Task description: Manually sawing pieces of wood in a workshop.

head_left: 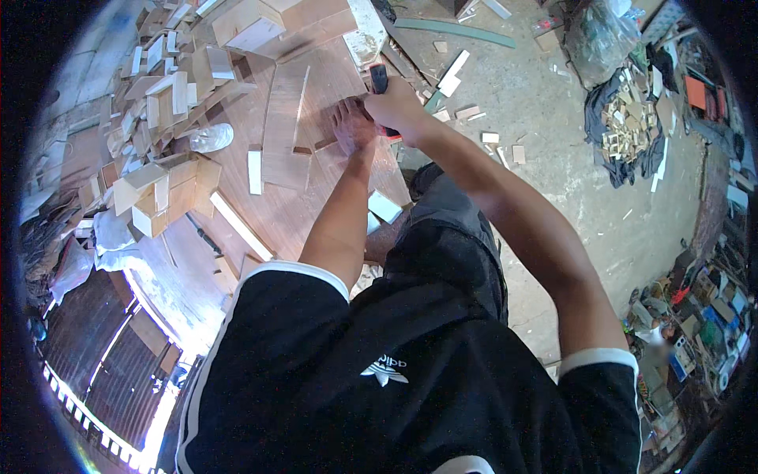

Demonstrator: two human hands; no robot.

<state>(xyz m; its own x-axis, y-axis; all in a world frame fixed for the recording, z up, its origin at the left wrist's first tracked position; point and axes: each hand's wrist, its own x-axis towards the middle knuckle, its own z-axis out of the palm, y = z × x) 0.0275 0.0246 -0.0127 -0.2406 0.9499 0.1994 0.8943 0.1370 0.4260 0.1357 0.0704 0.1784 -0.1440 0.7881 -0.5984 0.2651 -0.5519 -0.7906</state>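
My right hand (397, 109) is closed around a red-and-black tool (379, 77) at the right edge of the wooden work table. Its black end sticks up past my fist and some red shows below it; the rest is hidden, so its kind cannot be told. My left hand (353, 128) presses down beside it, fingers spread over wood at the table edge. Just left of that hand lies a flat wooden board (286, 130) with an angled edge. Between my arms and the table edge is a pale block (384, 207).
Wooden box-like assemblies (175, 189) and stacked pieces crowd the table's left side, near a clear plastic container (212, 137). A long strip (241, 227) lies closer to me. Offcuts (490, 137) litter the floor at right, and a dark sack (628, 130) holds more scraps.
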